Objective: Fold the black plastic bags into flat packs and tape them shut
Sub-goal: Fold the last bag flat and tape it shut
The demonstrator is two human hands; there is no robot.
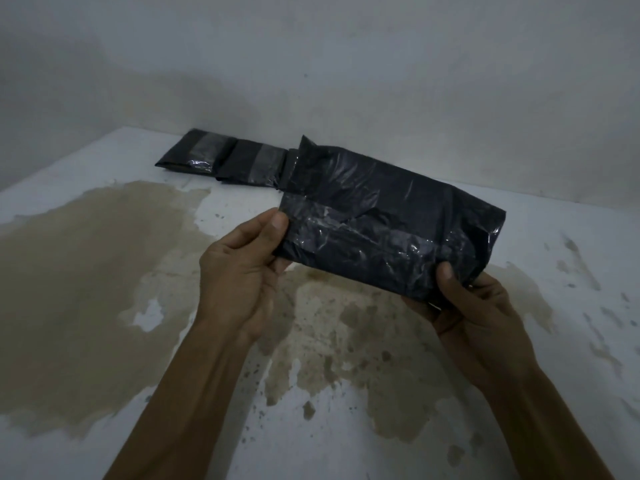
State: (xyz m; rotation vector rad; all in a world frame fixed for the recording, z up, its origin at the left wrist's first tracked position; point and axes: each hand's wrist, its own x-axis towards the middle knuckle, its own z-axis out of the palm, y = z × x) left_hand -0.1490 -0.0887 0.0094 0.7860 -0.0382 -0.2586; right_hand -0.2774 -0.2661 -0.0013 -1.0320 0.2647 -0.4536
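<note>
A folded black plastic bag pack (381,216) with a strip of clear tape across it is held in the air above the white table. My left hand (242,271) grips its left edge, thumb on top. My right hand (474,306) grips its lower right corner, thumb on top and fingers underneath. Two more taped black packs lie flat at the back by the wall: one at the far left (194,152) and one beside it (256,164), whose right end is hidden behind the held pack.
The white table (571,237) is worn, with large brown stains (86,271) over the left and middle. A pale wall (311,64) runs right behind the table's back edge.
</note>
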